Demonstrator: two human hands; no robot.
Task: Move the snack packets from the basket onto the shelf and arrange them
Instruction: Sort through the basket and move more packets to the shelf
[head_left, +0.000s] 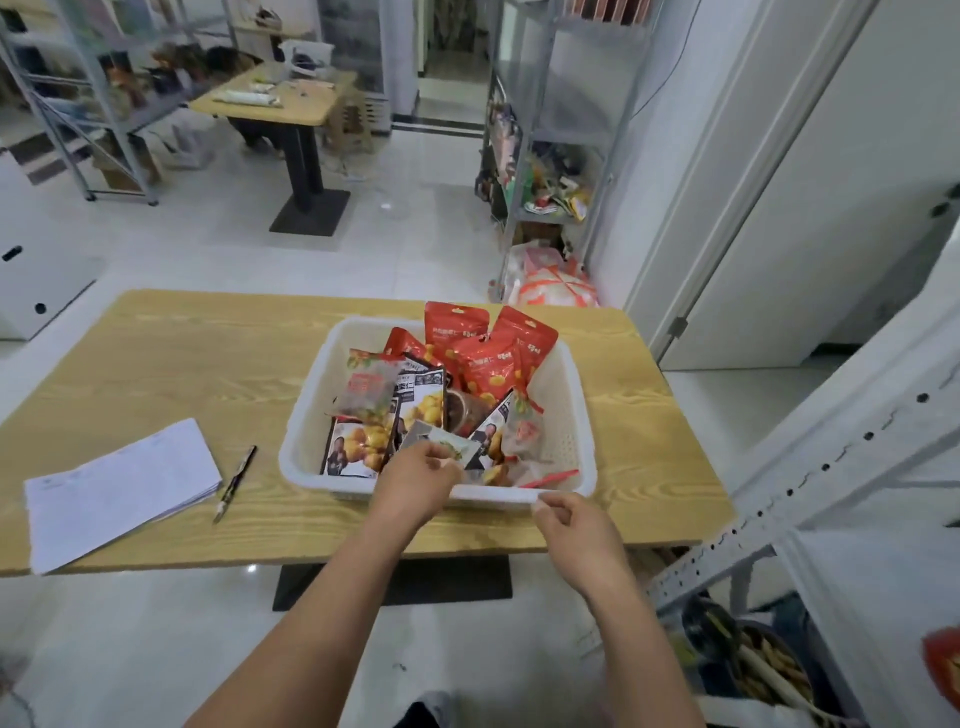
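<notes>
Snack packets in basket: four red, three black.

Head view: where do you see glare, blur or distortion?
In the head view, the wide lens bows the table edges and tilts the shelf post; a glare spot lies on the floor; far shelves look soft; the packet in the left hand looks blurred.

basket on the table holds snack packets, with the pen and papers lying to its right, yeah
No. The head view shows the pen and papers lying to the left of the basket, not its right. The rest holds: the basket is on the table and holds snack packets.
</notes>
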